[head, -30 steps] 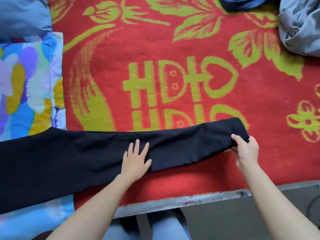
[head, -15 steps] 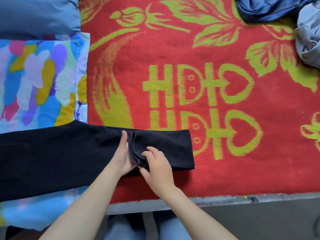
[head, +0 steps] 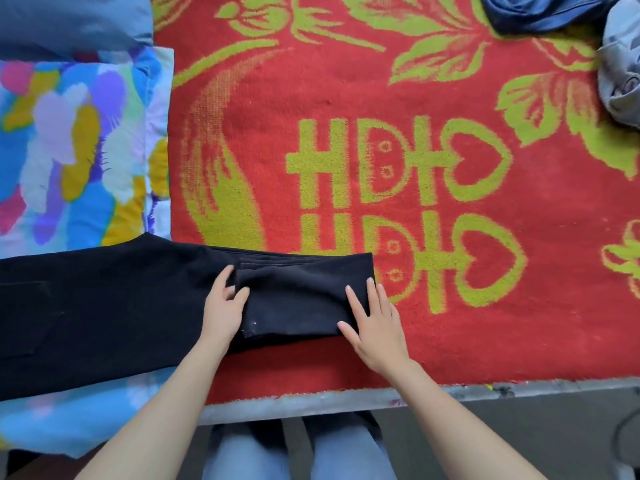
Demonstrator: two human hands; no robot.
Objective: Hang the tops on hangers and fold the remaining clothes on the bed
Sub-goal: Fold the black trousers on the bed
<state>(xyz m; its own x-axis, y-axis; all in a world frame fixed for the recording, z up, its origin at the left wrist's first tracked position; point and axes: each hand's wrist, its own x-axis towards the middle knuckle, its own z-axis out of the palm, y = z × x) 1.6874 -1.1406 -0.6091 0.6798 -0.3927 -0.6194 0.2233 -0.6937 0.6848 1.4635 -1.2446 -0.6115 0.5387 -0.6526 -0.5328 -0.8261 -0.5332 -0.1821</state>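
You have the black trousers (head: 104, 306) lying across the near edge of the bed, their wider end resting on the multicoloured quilt (head: 69, 150) and the leg end folded back on itself over the red blanket (head: 450, 323). Your left hand (head: 223, 311) lies flat with fingers loosely spread, pinning the hem edge of the folded flap; your right hand (head: 375, 322) is open and flat too, fingers together, pressing the crease at the fold's outer end. Neither hand grips anything — both simply press.

To do this fold well, sweep the right palm along the crease toward the left hand so trapped air and ripples leave the doubled layer; a few ridges show near the top seam of the flap. Check that the hem lies square to the leg's long edges rather than skewed, since the near corner looks slightly off. Keep the left hand anchoring while the right smooths — if both lift together the soft cloth may creep. The next fold probably brings this doubled section over toward the waist, so leave the edges aligned first. The blue garment (head: 540, 12) and grey garment (head: 620, 74) wait at the far right corner.
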